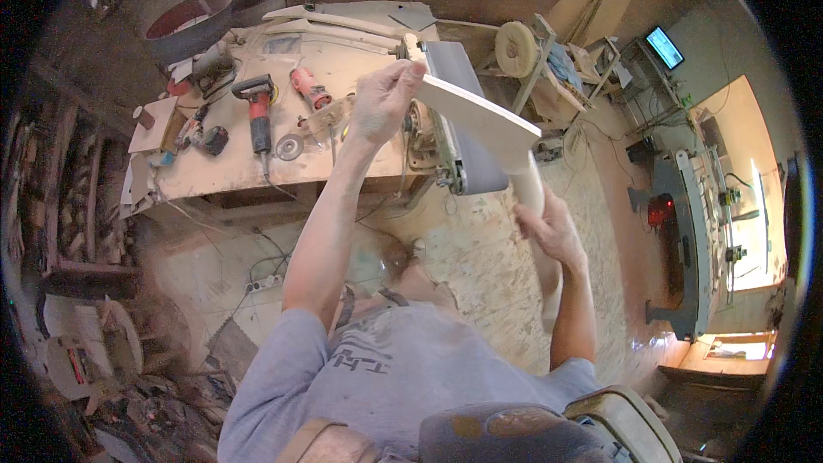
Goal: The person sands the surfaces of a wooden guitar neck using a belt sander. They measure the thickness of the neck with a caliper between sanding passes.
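Note:
My left hand (386, 99), near the top middle, is closed on the upper left end of a pale wooden piece (471, 116) with a wide flat board-like part and a narrower shaft dropping from its right. Lower right, my right hand (549, 227) is closed round that shaft, fingers partly hidden. The piece is held in front of a belt sander (484, 180) with a wide grey belt, at the bench's right end. Whether it touches the belt I cannot tell.
The workbench (326, 163) holds a red-bodied polisher (257, 116), another red tool (309, 90) and a drill (210, 141). Cords lie on the floor (446, 249). A machine (686, 240) stands at right, shelving (86, 206) at left, a monitor (664, 45) at the back right.

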`<state>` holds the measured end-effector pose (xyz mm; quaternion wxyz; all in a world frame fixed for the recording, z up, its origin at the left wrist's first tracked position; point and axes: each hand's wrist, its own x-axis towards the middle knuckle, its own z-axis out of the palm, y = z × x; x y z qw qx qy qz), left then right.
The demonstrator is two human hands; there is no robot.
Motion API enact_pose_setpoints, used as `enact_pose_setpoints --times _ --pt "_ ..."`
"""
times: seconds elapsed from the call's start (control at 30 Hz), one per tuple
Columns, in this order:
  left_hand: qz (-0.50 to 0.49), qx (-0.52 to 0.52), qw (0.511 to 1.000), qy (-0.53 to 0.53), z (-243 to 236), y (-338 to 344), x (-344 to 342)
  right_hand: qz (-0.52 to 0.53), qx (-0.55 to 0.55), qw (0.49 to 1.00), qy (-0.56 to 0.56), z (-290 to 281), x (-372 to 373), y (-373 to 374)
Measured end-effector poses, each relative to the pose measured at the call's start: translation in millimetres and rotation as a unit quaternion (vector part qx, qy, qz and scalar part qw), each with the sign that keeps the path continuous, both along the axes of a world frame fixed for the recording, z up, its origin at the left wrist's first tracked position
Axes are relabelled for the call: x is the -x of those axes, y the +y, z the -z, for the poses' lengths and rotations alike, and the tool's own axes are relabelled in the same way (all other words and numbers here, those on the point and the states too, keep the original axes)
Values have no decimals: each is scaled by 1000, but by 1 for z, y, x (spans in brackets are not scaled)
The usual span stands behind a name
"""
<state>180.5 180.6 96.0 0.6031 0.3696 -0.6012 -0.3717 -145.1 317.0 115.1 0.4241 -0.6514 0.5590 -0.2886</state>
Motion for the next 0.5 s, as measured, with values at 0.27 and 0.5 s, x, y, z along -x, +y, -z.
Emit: enact_pose_setpoints --times 0.27,0.5 --pt "-47 -89 994 52 -19 72 -63 -63 -170 961 -211 22 -103 65" --pt "118 -95 945 289 19 105 -63 -87 -256 925 -266 55 -131 70"
